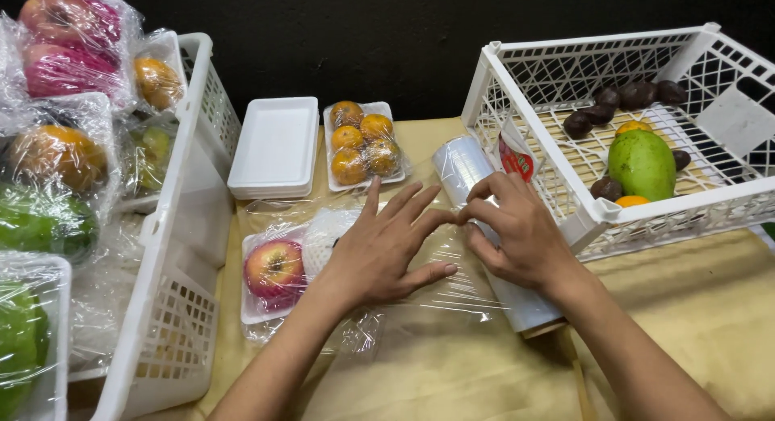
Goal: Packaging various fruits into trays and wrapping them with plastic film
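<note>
A white foam tray (260,308) with a red apple (274,268) and a second fruit in white foam netting (327,235) lies on the tan table under stretched clear cling film (464,288). My left hand (379,247) presses flat on the film over the tray, fingers spread. My right hand (517,231) rests on the roll of cling film (464,167), which lies slanted to the tray's right, and pinches the film at the roll with its fingertips.
A stack of empty white foam trays (276,146) and a wrapped tray of small oranges (362,142) sit at the back. A white basket (190,227) of wrapped fruit stands left. A white crate (597,215) holding a green mango and dark fruits stands right.
</note>
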